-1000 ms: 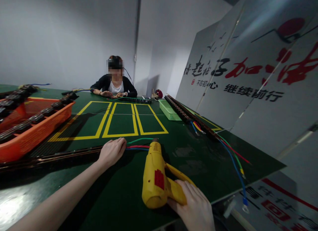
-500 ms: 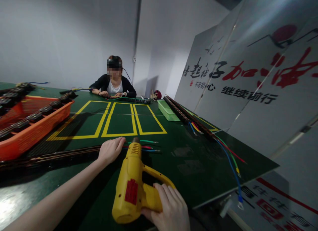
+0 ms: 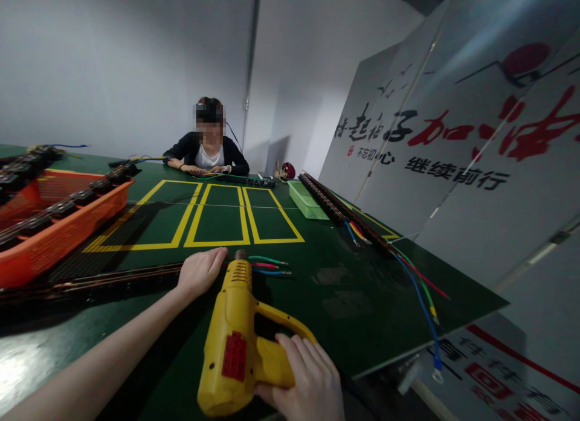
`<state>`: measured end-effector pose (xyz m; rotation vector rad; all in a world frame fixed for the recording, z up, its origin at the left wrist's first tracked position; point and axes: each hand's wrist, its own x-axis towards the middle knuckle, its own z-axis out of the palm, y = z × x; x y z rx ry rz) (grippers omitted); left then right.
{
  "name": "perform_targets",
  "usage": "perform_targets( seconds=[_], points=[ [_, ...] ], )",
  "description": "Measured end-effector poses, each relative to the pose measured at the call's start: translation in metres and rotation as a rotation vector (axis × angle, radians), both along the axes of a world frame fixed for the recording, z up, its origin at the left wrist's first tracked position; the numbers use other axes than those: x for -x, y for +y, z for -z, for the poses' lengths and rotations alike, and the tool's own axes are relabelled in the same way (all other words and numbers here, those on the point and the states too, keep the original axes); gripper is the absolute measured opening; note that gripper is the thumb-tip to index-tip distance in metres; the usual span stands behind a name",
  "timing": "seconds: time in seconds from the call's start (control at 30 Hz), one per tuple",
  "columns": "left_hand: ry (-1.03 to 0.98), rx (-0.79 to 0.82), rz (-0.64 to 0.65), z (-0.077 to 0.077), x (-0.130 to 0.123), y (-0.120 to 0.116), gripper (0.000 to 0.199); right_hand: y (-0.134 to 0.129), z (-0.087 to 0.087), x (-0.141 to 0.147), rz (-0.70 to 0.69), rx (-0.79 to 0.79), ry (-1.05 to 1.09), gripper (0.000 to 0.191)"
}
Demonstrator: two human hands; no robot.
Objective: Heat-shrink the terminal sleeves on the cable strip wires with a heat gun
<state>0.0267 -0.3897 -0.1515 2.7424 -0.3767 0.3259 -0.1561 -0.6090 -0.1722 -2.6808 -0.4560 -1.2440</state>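
My right hand (image 3: 306, 376) is wrapped round the handle of a yellow heat gun (image 3: 231, 336) at the bottom middle. The gun's metal nozzle (image 3: 241, 255) points away from me, over the coloured wires. My left hand (image 3: 202, 271) is closed at the right end of a long dark strip (image 3: 113, 280) with copper-coloured lines lying near the table's front. Green, red and blue wires (image 3: 267, 266) with metal lugs stick out to the right beyond the nozzle. What my left fingers grip is hidden behind the hand.
An orange basket (image 3: 90, 218) with dark strips across it stands left. Beyond yellow tape frames on the green table (image 3: 326, 324), a person (image 3: 206, 149) sits with hands on a strip. A green tray (image 3: 306, 200) and long wired strips (image 3: 344, 218) lie right.
The heat gun and my right hand have shifted slightly to the left, and the nozzle is a little closer to my left hand. My left hand has barely moved.
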Motion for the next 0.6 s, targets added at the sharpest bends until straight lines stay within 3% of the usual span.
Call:
perform_targets(
  seconds=[0.6],
  points=[
    [-0.016,0.091,0.02,0.0,0.002,0.001,0.061,-0.058,-0.011,0.002,0.137,0.077,0.044,0.064]
  ],
)
